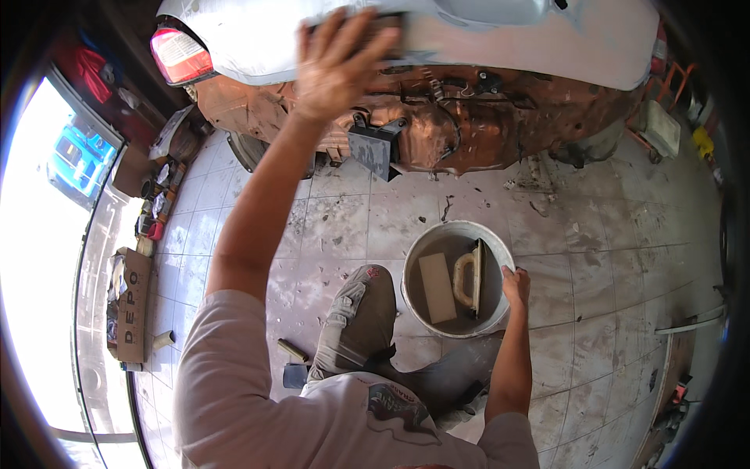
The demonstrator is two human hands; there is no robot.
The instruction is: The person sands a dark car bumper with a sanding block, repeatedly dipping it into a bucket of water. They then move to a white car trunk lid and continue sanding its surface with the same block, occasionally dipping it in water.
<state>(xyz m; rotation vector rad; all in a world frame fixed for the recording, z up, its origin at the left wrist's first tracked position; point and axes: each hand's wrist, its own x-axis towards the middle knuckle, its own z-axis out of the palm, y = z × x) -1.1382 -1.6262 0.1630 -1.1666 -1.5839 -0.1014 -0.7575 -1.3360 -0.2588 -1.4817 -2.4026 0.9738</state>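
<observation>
My left hand (344,66) is raised to the pale, patchy rear panel (531,47) of a car. Its fingers are spread flat over a dark sheet of sandpaper (397,37), pressing it to the panel; most of the sheet is hidden and the hand is slightly blurred. Low at the right, my right hand (516,286) grips the rim of a round whitish bucket (411,297). Inside the bucket are a flat tan block (437,288) and a float with a looped handle (466,281), sitting in murky water.
Below the panel is the car's bare brown metal underside (469,125), with a dark bracket (373,150) jutting down. A red tail light (180,56) sits at its left end. A cardboard box (131,309) stands left. A small dark pad (295,376) lies on the dirty tiles near my knee.
</observation>
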